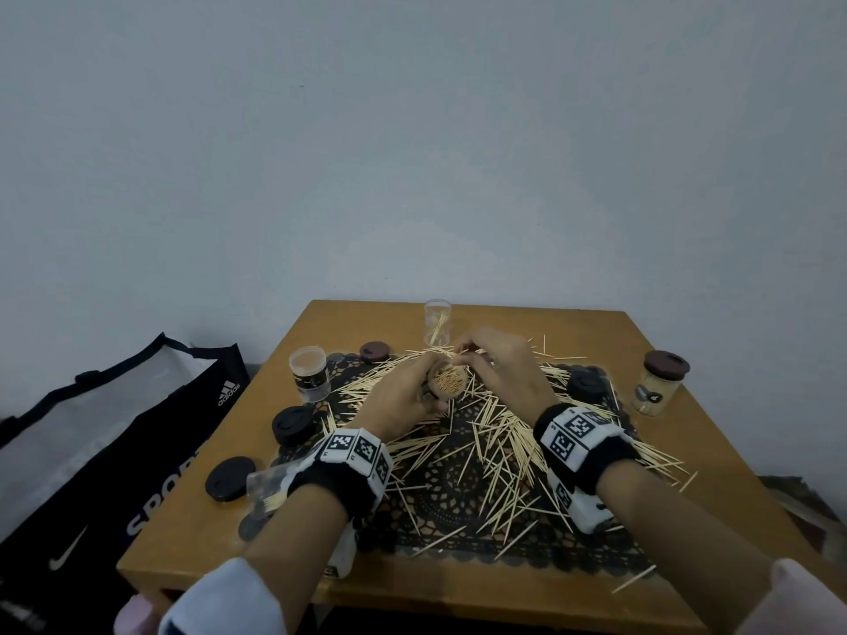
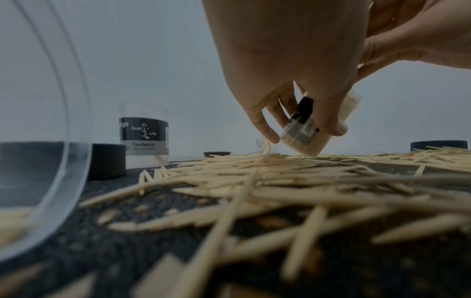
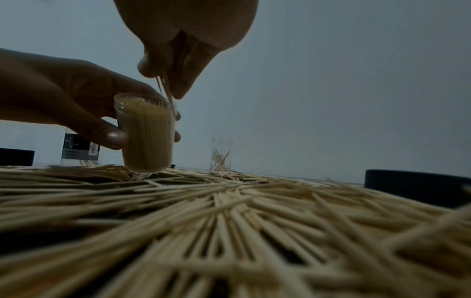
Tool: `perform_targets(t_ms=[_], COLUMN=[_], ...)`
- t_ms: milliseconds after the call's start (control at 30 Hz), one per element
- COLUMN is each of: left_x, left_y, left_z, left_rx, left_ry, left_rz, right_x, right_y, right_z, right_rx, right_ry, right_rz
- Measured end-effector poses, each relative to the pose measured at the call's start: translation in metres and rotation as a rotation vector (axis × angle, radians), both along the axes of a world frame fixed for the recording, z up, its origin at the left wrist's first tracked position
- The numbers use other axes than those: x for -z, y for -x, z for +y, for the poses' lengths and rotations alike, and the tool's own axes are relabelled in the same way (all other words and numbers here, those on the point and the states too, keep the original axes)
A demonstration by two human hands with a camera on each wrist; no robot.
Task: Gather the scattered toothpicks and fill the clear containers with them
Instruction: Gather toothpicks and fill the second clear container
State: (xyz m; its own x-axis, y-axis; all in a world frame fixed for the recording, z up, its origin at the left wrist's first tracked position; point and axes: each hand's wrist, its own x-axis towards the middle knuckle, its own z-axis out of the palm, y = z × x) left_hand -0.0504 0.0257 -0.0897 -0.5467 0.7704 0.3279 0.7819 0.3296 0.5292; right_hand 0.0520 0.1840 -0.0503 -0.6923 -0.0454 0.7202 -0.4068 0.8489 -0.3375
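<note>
My left hand (image 1: 412, 394) grips a clear container (image 1: 448, 382) packed nearly full of toothpicks, tilted, its base resting on the pile (image 3: 147, 141) (image 2: 305, 137). Right above its rim, my right hand (image 1: 486, 355) pinches a few toothpicks (image 3: 165, 90) whose tips enter the container's mouth. Scattered toothpicks (image 1: 499, 433) cover the black lace mat (image 1: 440, 488). A tall clear container (image 1: 437, 323) with a few toothpicks stands at the back (image 3: 221, 155). Another labelled container (image 1: 309, 373) stands at the left (image 2: 144, 139).
A lidded jar of toothpicks (image 1: 657, 382) stands at the right of the wooden table (image 1: 687, 451). Black lids (image 1: 293, 423) (image 1: 229, 476) lie at the left, a brown lid (image 1: 373, 352) at the back. A clear container (image 2: 38, 141) lies by my left wrist. A black bag (image 1: 114, 451) stands left of the table.
</note>
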Motion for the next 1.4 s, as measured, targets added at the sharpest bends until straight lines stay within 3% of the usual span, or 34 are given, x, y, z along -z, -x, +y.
perform_targets(t_ms=[300,500,767,1033,1400], left_x=[-0.001,-0.003,-0.009,-0.009,-0.008], left_y=[0.000,-0.003,-0.009,-0.010,-0.008], left_z=[0.000,0.002,0.001,0.000,0.001], left_rx=[0.012,0.044,0.068,0.058,0.058], left_ry=[-0.001,-0.037,-0.063,-0.071,-0.054], left_rz=[-0.015,-0.080,-0.105,-0.090,-0.100], right_x=[-0.002,0.000,0.005,0.007,0.006], right_y=[-0.003,-0.001,0.005,0.008,0.005], right_z=[-0.002,-0.004,-0.004,-0.002,0.000], right_rx=[0.069,-0.013,0.157,0.171,0.185], right_ry=[0.023,0.041,-0.140,-0.077,-0.037], right_rz=[0.103,0.009,0.014,-0.161,-0.126])
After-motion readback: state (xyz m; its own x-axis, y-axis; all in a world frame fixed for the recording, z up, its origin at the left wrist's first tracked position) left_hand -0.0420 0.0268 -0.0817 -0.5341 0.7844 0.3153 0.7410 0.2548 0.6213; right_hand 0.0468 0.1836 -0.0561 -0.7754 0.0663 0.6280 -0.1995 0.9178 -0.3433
